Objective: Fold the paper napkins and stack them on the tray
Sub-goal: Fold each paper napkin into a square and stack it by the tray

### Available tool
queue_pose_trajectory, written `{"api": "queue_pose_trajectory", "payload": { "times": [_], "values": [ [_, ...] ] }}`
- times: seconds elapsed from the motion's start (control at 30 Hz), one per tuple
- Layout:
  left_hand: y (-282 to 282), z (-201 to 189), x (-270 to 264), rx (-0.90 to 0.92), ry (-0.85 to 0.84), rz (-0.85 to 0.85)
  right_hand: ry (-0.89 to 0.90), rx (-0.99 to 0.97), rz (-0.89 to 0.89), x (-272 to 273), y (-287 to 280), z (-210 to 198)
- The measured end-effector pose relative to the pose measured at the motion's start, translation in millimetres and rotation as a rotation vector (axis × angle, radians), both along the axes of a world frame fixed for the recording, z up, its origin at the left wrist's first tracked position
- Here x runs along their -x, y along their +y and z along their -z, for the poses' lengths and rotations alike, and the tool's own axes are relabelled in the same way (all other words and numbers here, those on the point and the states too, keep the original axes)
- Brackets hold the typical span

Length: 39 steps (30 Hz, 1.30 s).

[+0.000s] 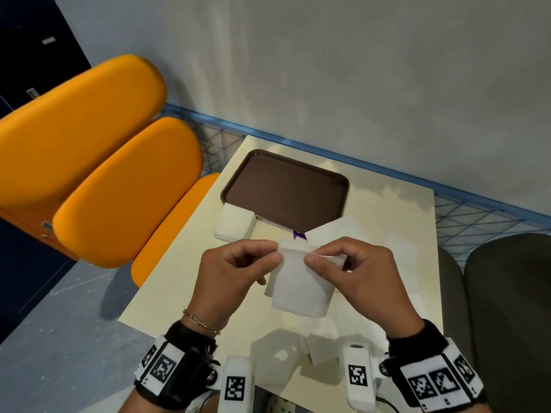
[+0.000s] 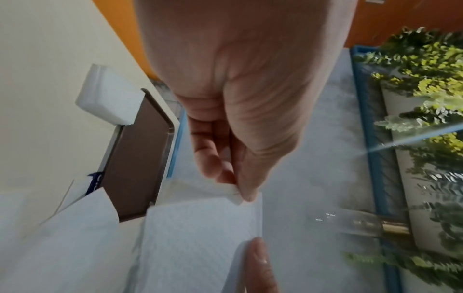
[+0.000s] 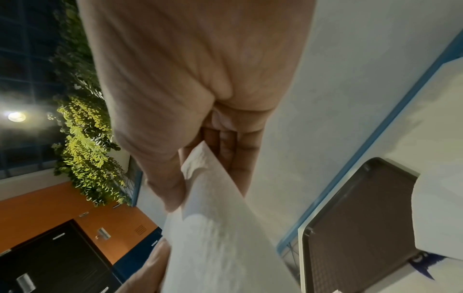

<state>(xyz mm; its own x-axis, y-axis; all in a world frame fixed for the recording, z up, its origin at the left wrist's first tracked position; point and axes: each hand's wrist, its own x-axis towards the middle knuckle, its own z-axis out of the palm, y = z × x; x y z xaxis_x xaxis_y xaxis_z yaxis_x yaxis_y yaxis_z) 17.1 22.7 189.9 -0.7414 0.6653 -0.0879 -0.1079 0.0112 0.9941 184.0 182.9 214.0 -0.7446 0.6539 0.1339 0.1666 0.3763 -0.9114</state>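
Observation:
A white paper napkin (image 1: 299, 289) hangs in the air above the table, held by its top edge. My left hand (image 1: 231, 272) pinches its upper left corner (image 2: 235, 195) between thumb and fingers. My right hand (image 1: 362, 274) pinches the upper right part (image 3: 200, 174), thumb on the near side. The brown tray (image 1: 286, 189) lies empty at the far side of the table (image 1: 185, 263). A stack of folded white napkins (image 1: 235, 223) sits at the tray's near left corner. Another white sheet (image 1: 337, 226) with a purple mark lies over the tray's near right corner.
Orange chair cushions (image 1: 89, 162) stand to the left of the table, a grey seat (image 1: 507, 308) to the right. A blue wire rail (image 1: 357, 162) and a grey wall run behind the table. More white paper (image 1: 319, 350) lies near the table's front edge.

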Motion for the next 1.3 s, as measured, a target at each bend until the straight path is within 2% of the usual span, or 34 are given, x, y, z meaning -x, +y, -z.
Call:
{"api": "queue_pose_trajectory", "payload": {
  "times": [0.1, 0.43, 0.6, 0.73, 1.3],
  "values": [
    [1.3, 0.8, -2.8, -0.026, -0.054, -0.015, 0.011, 0.063, 0.023, 0.9, -1.8, 0.9],
    [5.8, 2.4, -13.1, -0.055, -0.042, -0.031, 0.037, 0.074, 0.106, 3.4, -2.6, 9.3],
    [6.8, 0.8, -13.9, -0.06, -0.018, -0.047, 0.055, 0.019, 0.081, 3.1, -3.1, 10.5],
    [7.7, -2.2, -13.6, -0.059, -0.063, -0.049, 0.078, -0.025, 0.072, 2.8, -2.2, 9.6],
    [11.8, -2.3, -12.5, 0.03, -0.144, -0.017, 0.057, -0.04, 0.111, 4.9, -4.3, 5.9]
  ]
}}
